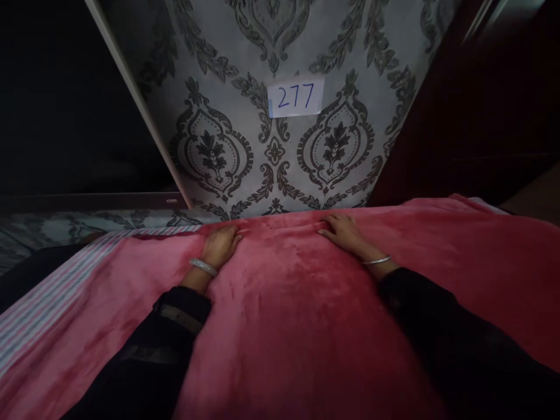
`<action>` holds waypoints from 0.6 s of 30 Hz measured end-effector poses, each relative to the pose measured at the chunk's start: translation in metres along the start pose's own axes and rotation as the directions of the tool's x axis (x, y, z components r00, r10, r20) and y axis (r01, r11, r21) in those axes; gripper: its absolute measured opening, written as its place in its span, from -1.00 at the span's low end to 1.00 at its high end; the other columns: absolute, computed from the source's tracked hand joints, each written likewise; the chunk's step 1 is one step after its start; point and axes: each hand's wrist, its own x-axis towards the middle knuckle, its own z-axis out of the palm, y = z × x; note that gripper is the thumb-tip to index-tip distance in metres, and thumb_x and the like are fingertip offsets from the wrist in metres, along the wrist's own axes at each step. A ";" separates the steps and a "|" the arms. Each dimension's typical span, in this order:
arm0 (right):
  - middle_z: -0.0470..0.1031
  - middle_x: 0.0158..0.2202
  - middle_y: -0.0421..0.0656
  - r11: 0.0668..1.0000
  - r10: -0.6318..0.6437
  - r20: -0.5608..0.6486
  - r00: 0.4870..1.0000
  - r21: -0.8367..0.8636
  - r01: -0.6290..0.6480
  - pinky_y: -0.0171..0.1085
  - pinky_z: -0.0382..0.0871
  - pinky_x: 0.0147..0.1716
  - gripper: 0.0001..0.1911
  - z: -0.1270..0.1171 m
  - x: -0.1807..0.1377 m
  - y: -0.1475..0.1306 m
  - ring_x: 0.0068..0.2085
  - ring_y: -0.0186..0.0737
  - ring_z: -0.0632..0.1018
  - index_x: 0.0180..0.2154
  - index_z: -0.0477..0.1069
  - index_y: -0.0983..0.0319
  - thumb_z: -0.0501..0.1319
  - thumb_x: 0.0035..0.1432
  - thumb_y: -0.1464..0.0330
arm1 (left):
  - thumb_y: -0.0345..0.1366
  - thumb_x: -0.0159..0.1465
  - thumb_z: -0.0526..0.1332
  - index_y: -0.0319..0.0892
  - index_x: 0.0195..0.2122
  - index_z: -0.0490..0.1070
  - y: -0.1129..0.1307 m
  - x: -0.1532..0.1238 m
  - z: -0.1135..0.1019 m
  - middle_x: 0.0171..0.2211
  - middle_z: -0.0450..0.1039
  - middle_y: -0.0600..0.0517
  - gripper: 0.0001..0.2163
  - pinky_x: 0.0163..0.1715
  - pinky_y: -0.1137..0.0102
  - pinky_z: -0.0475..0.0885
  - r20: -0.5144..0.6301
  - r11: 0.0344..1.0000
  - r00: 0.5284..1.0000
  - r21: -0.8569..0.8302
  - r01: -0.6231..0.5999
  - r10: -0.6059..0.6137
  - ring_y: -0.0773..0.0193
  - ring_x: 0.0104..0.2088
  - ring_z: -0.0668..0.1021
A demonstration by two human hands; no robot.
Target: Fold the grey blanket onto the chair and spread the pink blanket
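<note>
A plush pink-red blanket [280, 303] is spread in front of me, its far edge close to the patterned wall. My left hand [220, 245] rests palm down on the blanket near that edge, fingers stretched forward and thumb apart. Farther right, my right hand [345, 233] lies on the blanket too, with its thumb out to the side and its fingers reaching toward the wall. Both hands look open, though the fingertips are dim and slightly blurred. Each wrist wears a silver bangle, below which a dark sleeve begins.
A striped sheet [56, 289] shows beyond the blanket's left side. Behind stands a wall with damask wallpaper [275, 151], bearing a paper label [296, 97] reading 277. A dark framed panel [79, 105] is at left, and dark reddish furniture [464, 128] at right.
</note>
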 end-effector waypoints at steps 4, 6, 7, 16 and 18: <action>0.53 -0.12 0.05 0.999 -0.054 -0.043 0.998 0.001 0.054 -0.02 0.36 -0.01 -0.75 0.011 -0.008 0.006 -0.03 0.09 0.49 -0.12 0.51 0.23 0.15 0.32 0.25 | -0.10 0.44 0.06 -0.17 -0.05 0.52 0.002 -0.004 0.002 -0.05 0.58 -0.13 -0.68 0.05 0.27 0.39 0.024 1.000 1.000 0.002 0.010 -0.010 0.01 0.02 0.57; 0.52 -0.17 0.04 0.999 -0.049 -0.046 0.998 0.000 0.049 -0.07 0.36 -0.07 -0.77 0.007 -0.010 0.004 -0.08 0.05 0.49 -0.18 0.49 0.24 0.11 0.33 0.28 | -0.10 0.46 0.05 -0.14 -0.01 0.51 0.006 -0.006 0.000 -0.06 0.59 -0.13 -0.67 0.01 0.26 0.39 0.020 0.999 0.999 0.020 0.033 -0.033 0.00 0.01 0.58; 0.51 -0.18 0.04 1.000 -0.025 -0.054 0.998 -0.005 0.025 -0.09 0.36 -0.10 -0.77 0.003 -0.009 0.002 -0.10 0.04 0.50 -0.20 0.48 0.24 0.09 0.34 0.29 | -0.09 0.46 0.04 -0.13 0.02 0.50 0.007 -0.006 -0.001 -0.06 0.59 -0.14 -0.67 -0.01 0.26 0.39 0.016 0.998 0.999 0.034 0.046 -0.047 -0.01 0.00 0.59; 0.56 -0.09 0.11 0.976 0.200 -0.015 0.980 -0.082 -0.201 -0.13 0.33 -0.16 -0.78 -0.010 0.033 -0.013 -0.07 0.08 0.52 -0.16 0.51 0.29 0.12 0.34 0.35 | -0.12 0.47 0.04 -0.15 0.01 0.50 0.017 0.023 -0.017 -0.01 0.58 -0.18 -0.68 0.06 0.28 0.36 -0.004 0.995 0.995 0.042 0.095 -0.095 0.04 0.05 0.57; 0.58 -0.10 0.11 0.978 0.197 0.020 0.980 -0.078 -0.195 -0.15 0.32 -0.17 -0.78 0.001 0.032 -0.010 -0.07 0.07 0.54 -0.16 0.52 0.29 0.12 0.35 0.35 | -0.14 0.48 0.03 -0.12 0.02 0.50 0.014 0.025 -0.008 -0.02 0.59 -0.14 -0.69 0.08 0.28 0.36 0.052 0.996 0.995 0.031 0.083 -0.084 0.07 0.05 0.57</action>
